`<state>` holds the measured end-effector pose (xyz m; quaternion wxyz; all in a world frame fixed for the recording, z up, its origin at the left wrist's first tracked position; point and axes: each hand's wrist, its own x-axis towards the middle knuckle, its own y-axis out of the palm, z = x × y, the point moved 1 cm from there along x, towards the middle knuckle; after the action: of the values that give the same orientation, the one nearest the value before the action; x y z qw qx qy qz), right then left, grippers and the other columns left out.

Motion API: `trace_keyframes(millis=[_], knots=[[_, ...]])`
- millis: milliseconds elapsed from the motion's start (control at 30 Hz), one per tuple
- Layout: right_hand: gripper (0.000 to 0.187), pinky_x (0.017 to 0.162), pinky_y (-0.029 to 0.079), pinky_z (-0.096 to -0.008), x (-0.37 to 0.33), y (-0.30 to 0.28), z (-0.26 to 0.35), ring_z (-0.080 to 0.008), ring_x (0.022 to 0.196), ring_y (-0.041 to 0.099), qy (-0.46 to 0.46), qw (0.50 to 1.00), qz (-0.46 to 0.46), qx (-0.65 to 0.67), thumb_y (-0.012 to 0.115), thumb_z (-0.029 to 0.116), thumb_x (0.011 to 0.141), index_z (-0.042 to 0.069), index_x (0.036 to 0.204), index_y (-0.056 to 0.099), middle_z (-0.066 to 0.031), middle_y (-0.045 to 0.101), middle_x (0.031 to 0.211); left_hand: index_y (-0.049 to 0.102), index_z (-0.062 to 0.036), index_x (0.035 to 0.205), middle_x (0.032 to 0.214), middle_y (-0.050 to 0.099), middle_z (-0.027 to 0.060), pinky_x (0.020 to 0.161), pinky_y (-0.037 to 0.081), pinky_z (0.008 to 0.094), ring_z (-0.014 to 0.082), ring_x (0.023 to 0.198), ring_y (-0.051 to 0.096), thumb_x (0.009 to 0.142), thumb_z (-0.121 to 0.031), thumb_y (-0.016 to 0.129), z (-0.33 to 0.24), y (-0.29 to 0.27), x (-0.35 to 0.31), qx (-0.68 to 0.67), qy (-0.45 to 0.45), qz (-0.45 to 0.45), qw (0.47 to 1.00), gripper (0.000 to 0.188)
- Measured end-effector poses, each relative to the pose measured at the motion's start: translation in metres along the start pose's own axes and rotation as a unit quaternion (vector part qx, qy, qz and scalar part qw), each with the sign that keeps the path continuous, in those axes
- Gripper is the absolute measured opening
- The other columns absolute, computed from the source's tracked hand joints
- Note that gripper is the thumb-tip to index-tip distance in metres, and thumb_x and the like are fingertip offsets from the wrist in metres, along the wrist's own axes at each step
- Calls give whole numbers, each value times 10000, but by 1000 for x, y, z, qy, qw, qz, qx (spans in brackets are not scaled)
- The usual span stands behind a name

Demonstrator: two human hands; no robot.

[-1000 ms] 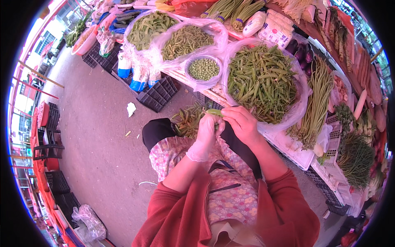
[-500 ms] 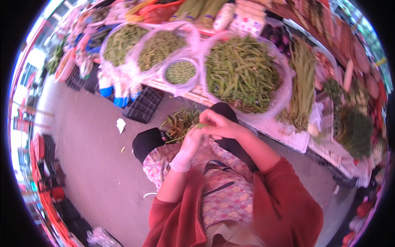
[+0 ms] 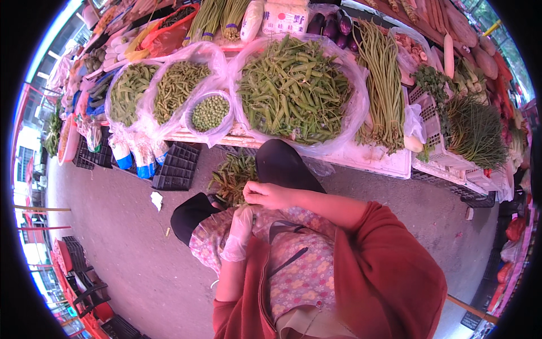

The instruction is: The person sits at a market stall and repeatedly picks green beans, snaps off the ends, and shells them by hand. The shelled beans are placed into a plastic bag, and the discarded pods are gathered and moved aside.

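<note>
A market stall is filling the far side of my view, its table [image 3: 240,140] curving across above a grey floor [image 3: 130,231]. Along it, from left to right, two bags of pods [image 3: 179,87], a bowl of peas [image 3: 210,114], a big pile of pods [image 3: 296,90] and a bundle of long beans [image 3: 381,85] are lying. Eggplants [image 3: 337,25] are sitting behind, and dark thin greens [image 3: 477,133] are spreading out at the far right.

Nearer, I am looking down on a seated person in a floral apron [image 3: 302,277] and a red jacket [image 3: 389,265]. Between the dark-clad knees, just beyond the hands, a heap of pods [image 3: 234,178] is lying low, short of the table.

The gloved left hand [image 3: 243,221] is curling over the lap, and the bare right hand [image 3: 264,195] is reaching across just beyond it, fingers bending inward. Both are staying close together, but I am not managing to tell whether they are touching or grasping anything; the fingertips are hiding it.

At the left, a black crate [image 3: 176,169] is standing by the table and a white scrap [image 3: 156,200] is lying on the floor.
</note>
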<state>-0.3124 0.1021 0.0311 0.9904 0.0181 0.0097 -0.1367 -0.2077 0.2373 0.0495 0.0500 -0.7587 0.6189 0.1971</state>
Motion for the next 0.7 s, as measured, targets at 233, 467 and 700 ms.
trace_keyframes(millis=[233,467,700], knots=[[188,706,486,-401,-10,2,0,-314,820,637,13,989,43,-138,519,230,964,57,1032,491,-169,623,896,528,-49,761,606,457,9,455,288,228,81,503,385,946,-176,415,-9,9,-14,27,-34,6,999,251],[192,773,474,-413,-6,15,-18,-338,910,615,4,988,-15,-152,468,160,965,27,1101,494,-195,618,993,514,-83,781,620,443,-7,460,257,206,59,519,362,955,-194,404,0,6,-13,-95,-82,-50,991,234],[256,574,476,-304,-7,12,-24,-160,671,594,189,980,-32,-61,467,139,958,11,1161,560,-119,620,993,531,-83,773,584,483,36,414,236,225,96,440,351,893,-241,485,24,-16,-2,-207,-104,-110,967,203]])
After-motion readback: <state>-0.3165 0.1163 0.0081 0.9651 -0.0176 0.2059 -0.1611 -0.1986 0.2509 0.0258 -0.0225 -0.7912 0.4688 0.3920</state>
